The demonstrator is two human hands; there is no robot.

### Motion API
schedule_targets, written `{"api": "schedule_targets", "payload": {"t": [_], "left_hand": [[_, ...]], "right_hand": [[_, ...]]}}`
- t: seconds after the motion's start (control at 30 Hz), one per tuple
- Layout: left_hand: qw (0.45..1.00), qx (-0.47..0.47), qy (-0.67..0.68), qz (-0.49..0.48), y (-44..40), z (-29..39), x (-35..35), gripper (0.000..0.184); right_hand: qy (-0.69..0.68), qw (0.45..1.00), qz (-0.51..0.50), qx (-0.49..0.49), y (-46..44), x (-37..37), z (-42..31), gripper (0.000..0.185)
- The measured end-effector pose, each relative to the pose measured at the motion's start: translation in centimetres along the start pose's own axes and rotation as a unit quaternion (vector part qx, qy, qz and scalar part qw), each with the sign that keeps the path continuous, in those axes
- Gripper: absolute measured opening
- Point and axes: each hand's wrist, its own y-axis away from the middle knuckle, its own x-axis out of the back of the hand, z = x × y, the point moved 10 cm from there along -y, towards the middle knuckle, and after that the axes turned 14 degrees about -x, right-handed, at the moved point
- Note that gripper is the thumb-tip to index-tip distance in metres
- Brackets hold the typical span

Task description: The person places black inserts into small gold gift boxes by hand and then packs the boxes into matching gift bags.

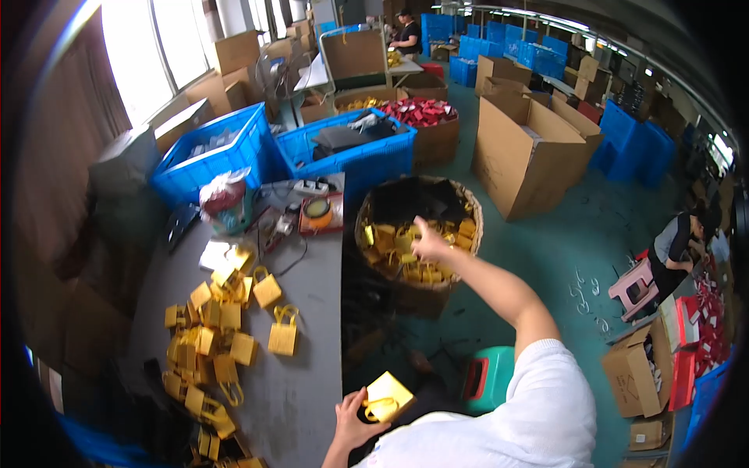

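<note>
My left hand is at the bottom centre, closed on a small yellow gift bag with a looped handle, just off the table's edge. Stretched out over a round wicker basket, my right hand has at least one finger extended, and I see nothing held in it. More yellow bags lie in that basket, below some black sheet material. A loose heap of the same yellow bags covers part of the grey table to my left.
Tape, cables and a wrapped bundle are at the table's far end. Beyond stand blue crates and a carton of red pieces. A green stool is beside me; a co-worker sits at the right.
</note>
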Motion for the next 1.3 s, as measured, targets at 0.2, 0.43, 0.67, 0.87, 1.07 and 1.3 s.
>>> {"api": "schedule_targets", "payload": {"t": [0.2,0.43,0.67,0.87,1.07,1.3], "left_hand": [[0.993,0.115,0.026,-0.029,-9.4,-2.5,-3.4,0.099],[0.975,0.206,0.032,-0.075,-18.3,-0.3,-4.8,0.107],[0.977,0.203,0.003,-0.070,-21.0,0.7,-4.8,0.105],[0.995,0.090,-0.035,0.010,-23.9,2.5,-2.6,0.103],[0.995,-0.005,-0.082,0.051,-25.2,5.1,-0.6,0.101],[0.978,-0.082,0.122,0.145,-22.3,5.2,0.5,0.099]], "right_hand": [[0.110,0.958,0.261,-0.054,-15.1,24.6,-12.2,0.083],[0.148,0.947,0.281,-0.037,-27.8,34.0,-17.7,0.064],[0.234,0.913,0.331,-0.039,-28.2,35.3,-18.0,0.066],[0.231,0.973,-0.012,0.028,-18.2,15.8,-10.3,0.027],[0.052,0.881,-0.447,-0.149,1.9,-6.9,6.7,0.077],[-0.137,0.957,-0.257,0.008,4.9,-8.7,8.4,0.036]]}}
